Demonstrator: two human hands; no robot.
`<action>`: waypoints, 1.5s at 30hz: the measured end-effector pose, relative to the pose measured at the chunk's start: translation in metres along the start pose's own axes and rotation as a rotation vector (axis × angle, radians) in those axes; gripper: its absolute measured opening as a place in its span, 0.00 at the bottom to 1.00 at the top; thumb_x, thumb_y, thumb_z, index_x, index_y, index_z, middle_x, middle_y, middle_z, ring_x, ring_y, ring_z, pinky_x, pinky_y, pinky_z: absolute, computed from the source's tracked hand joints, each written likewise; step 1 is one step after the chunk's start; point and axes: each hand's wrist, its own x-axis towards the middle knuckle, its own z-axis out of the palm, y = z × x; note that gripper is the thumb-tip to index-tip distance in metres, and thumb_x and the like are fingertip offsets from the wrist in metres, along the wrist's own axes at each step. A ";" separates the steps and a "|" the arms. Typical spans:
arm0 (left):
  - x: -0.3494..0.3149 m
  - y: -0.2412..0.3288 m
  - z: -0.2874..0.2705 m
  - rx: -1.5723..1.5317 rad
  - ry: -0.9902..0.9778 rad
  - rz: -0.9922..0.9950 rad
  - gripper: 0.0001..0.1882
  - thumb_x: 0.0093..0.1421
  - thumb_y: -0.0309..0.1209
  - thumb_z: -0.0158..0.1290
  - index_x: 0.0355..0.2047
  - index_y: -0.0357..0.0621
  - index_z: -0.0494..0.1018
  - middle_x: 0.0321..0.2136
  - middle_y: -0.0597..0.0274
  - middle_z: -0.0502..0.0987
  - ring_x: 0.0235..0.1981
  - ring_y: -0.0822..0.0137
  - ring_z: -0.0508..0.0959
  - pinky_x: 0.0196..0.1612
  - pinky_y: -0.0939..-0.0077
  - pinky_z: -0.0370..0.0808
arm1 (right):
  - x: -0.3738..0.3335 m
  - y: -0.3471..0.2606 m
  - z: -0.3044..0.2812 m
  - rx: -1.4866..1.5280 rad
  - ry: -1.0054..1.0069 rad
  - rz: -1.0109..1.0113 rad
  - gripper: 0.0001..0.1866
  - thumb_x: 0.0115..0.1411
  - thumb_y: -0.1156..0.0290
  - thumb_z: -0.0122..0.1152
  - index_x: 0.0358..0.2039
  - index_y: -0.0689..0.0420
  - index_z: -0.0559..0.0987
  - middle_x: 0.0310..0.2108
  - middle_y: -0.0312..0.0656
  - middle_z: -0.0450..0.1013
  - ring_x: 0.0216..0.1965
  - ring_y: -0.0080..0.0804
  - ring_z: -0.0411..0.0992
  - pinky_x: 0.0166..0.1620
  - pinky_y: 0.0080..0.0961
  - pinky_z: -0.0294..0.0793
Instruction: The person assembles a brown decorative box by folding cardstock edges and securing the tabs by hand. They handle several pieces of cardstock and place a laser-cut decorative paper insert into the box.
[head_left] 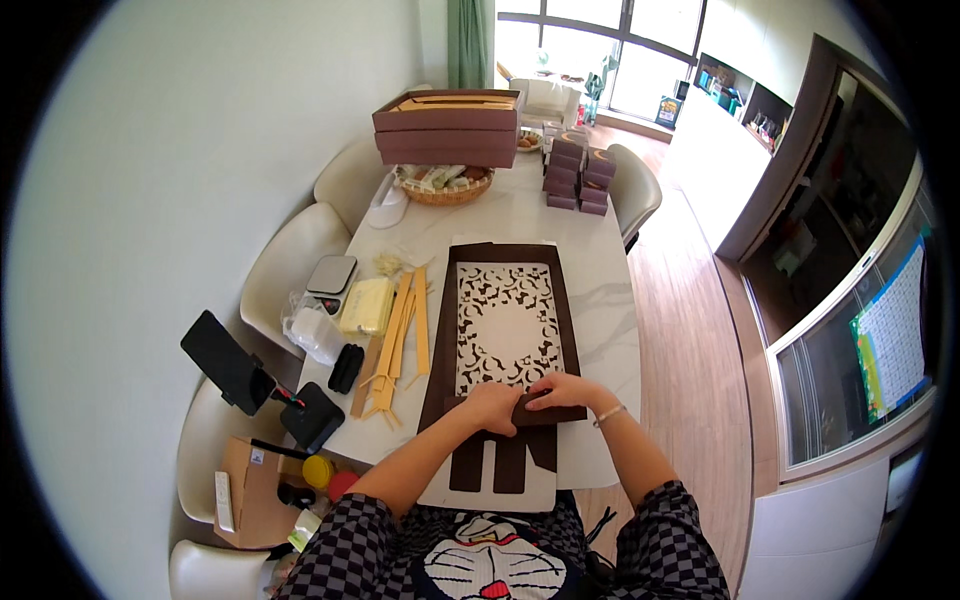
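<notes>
A long cardboard box point(568, 335), dark brown inside and partly folded, lies on the white marbled table in front of me. Its side and far walls stand up, while the slotted near end lies flat toward my body. Inside shows a white panel point(508, 328) cut through with a curling pattern around a plain middle. At the near end, my left hand point(490, 408) is closed on a brown flap point(553, 411), thumb toward me. Close beside it, my right hand point(562, 391) pinches the same flap, which is raised and tilted. Some fingertips are hidden behind the flap.
Left of the box lie yellow card strips point(398, 335), a yellow pack point(367, 306), a scale point(332, 273) and a black case point(346, 369). A phone point(225, 360) stands on a holder. Farther back are a stack of large boxes point(446, 148), a wicker basket point(450, 192) and small purple boxes point(563, 172).
</notes>
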 end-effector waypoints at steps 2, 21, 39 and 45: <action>0.000 0.002 0.002 -0.010 0.024 -0.007 0.30 0.37 0.40 0.65 0.41 0.41 0.70 0.34 0.50 0.79 0.38 0.50 0.80 0.41 0.57 0.77 | 0.010 -0.013 -0.013 0.118 -0.115 0.077 0.16 0.54 0.64 0.65 0.41 0.58 0.83 0.33 0.36 0.80 0.34 0.22 0.73 0.40 0.21 0.71; 0.001 -0.011 0.007 -0.044 -0.023 0.067 0.32 0.38 0.39 0.64 0.44 0.41 0.69 0.35 0.50 0.78 0.39 0.49 0.79 0.40 0.58 0.77 | 0.032 0.021 0.003 0.563 -0.161 0.047 0.06 0.56 0.70 0.67 0.29 0.54 0.78 0.27 0.25 0.71 0.31 0.15 0.65 0.38 0.14 0.63; -0.078 -0.044 0.064 0.446 0.826 0.168 0.31 0.58 0.43 0.55 0.56 0.34 0.68 0.57 0.49 0.69 0.61 0.52 0.67 0.62 0.56 0.65 | 0.048 -0.005 0.007 0.128 -0.037 -0.150 0.12 0.60 0.63 0.61 0.35 0.60 0.81 0.30 0.37 0.76 0.33 0.25 0.71 0.40 0.23 0.69; -0.071 -0.047 0.069 0.246 0.875 0.181 0.34 0.53 0.41 0.62 0.56 0.36 0.66 0.57 0.49 0.69 0.59 0.51 0.69 0.62 0.57 0.66 | 0.089 -0.018 0.049 -0.137 0.169 -0.349 0.16 0.60 0.62 0.60 0.38 0.63 0.80 0.33 0.50 0.77 0.36 0.43 0.75 0.41 0.33 0.73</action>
